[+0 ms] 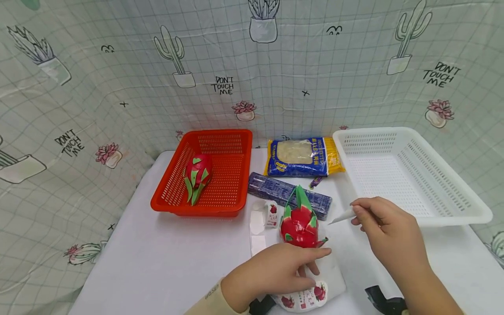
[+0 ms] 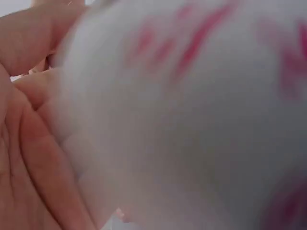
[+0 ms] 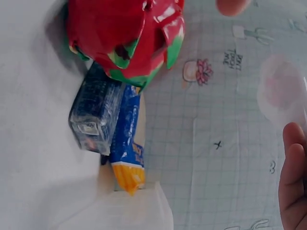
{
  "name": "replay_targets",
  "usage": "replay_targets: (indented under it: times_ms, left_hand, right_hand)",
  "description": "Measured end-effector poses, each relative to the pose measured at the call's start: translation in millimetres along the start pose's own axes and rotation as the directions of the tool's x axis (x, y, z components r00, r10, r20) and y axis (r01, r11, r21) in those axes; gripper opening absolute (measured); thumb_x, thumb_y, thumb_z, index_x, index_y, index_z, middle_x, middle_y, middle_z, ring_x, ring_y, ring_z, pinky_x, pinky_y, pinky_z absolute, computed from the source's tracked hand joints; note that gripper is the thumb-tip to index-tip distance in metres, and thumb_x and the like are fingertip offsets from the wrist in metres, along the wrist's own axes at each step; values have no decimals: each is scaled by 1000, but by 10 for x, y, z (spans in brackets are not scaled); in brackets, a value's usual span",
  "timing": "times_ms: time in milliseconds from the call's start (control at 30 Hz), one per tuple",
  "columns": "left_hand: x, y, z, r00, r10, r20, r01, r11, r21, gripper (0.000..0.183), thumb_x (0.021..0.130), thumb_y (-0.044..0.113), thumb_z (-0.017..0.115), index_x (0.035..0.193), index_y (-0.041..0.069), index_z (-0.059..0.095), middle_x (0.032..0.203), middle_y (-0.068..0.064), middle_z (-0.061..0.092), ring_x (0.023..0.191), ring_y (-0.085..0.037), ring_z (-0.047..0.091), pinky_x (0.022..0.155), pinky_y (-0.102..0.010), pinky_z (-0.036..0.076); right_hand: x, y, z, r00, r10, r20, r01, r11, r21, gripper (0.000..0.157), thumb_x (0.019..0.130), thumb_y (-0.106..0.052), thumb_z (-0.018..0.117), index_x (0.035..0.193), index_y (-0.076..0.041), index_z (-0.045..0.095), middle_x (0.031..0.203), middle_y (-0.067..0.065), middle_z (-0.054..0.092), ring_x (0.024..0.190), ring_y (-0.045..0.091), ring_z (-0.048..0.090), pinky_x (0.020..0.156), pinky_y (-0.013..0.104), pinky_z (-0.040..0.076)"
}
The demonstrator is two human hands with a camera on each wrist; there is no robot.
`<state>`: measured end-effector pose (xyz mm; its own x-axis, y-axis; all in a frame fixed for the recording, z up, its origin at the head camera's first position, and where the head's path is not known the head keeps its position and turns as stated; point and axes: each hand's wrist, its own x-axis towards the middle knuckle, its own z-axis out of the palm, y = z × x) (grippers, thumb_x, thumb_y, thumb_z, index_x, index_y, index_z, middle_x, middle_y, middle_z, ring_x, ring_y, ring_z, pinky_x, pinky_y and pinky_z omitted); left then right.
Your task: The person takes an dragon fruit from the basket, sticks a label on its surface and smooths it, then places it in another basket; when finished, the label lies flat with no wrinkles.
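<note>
A red dragon fruit (image 1: 301,228) with green scales stands at the middle of the table. My left hand (image 1: 281,269) lies just in front of it, index finger stretched out along its base, thumb over a white roll of stickers (image 1: 320,292) printed with red fruit. In the left wrist view the roll (image 2: 182,120) is blurred and close beside the palm. My right hand (image 1: 387,232) pinches a sticker (image 1: 342,215) between thumb and index finger, right of the fruit. The right wrist view shows this sticker (image 3: 282,88) as a pale, rounded piece with a pinkish centre.
A second dragon fruit (image 1: 198,175) lies in the red basket (image 1: 240,210) at left. A white basket (image 1: 472,210) stands at right. Behind the middle fruit are a dark blue box (image 1: 269,186) and a blue-yellow packet (image 1: 305,156). A sticker strip (image 1: 257,223) lies beside the fruit.
</note>
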<state>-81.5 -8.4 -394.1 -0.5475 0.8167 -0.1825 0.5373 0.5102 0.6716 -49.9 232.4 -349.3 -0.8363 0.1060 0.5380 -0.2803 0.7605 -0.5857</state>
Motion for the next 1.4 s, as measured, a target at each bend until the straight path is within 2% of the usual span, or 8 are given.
replay_targets:
  times_ms: [67, 133, 333, 467, 567, 767, 867, 1400]
  left_hand:
    - [-23, -19, -2, 993, 41, -111, -44, 999, -26, 63, 99, 26, 76, 157, 34, 54, 108, 20, 75, 87, 13, 62, 78, -8, 54]
    - [-44, -40, -11, 960, 74, -270, -92, 994, -58, 50, 100, 24, 74, 149, 29, 64, 101, 17, 75, 86, 10, 60, 79, -9, 54]
    - [-77, -107, -51, 761, 1, -648, -162, 969, -189, 26, 99, 14, 72, 124, 14, 78, 92, 5, 74, 79, -2, 55, 68, -16, 55]
    - [-51, -142, -67, 699, -46, -714, -65, 990, -127, 25, 98, 17, 73, 122, 15, 78, 102, 5, 75, 89, -8, 63, 75, -20, 58]
    - [-23, -155, -79, 712, -92, -696, 55, 996, -75, 36, 96, 25, 77, 131, 21, 73, 121, 5, 72, 113, -12, 64, 91, -28, 62]
    - [40, -163, -89, 820, -243, -518, 232, 969, -87, 87, 81, 45, 92, 157, 34, 51, 157, 3, 52, 145, -22, 48, 97, -45, 64]
    - [65, -173, -72, 851, -276, -446, 279, 958, -60, 104, 76, 45, 96, 163, 35, 41, 164, 2, 46, 149, -25, 46, 97, -48, 64]
    - [94, -221, -24, 857, -248, -453, 273, 962, -9, 116, 74, 31, 99, 169, 25, 32, 162, -1, 51, 144, -25, 53, 101, -45, 63]
  right_hand:
    - [-1, 3, 26, 1000, -8, 7, 9, 1000, -15, 13, 95, -2, 77, 102, -13, 80, 89, -1, 76, 76, -17, 56, 65, 3, 46]
    - [-2, 3, 48, 1000, -9, 21, 9, 999, -31, 12, 95, -4, 78, 103, -14, 81, 90, -2, 77, 77, -14, 55, 68, 1, 45]
    - [-11, -24, 133, 992, 12, 122, -6, 999, -52, 14, 96, -13, 79, 110, -17, 81, 103, -4, 79, 88, 5, 69, 78, -4, 44]
    - [-35, -37, 192, 987, 18, 160, -15, 1000, -16, 16, 100, -11, 72, 112, -17, 81, 107, -4, 79, 92, 0, 69, 82, -4, 44]
    - [-54, -43, 229, 987, -4, 158, 2, 1000, 9, 25, 98, 0, 68, 112, -15, 81, 107, -3, 79, 91, -1, 70, 84, -5, 42]
    - [-92, -40, 329, 986, -111, 128, 112, 994, -4, 33, 86, 11, 77, 103, -16, 81, 103, -5, 77, 92, 17, 74, 87, -7, 40]
    - [-111, -21, 386, 978, -173, 116, 175, 985, -3, 34, 80, 12, 84, 96, -17, 81, 100, -8, 75, 94, 16, 72, 89, -7, 40]
    - [5, -23, 464, 895, -433, 112, 442, 893, -80, 36, 68, 2, 95, 97, -15, 81, 91, -7, 72, 87, 10, 65, 83, 5, 52]
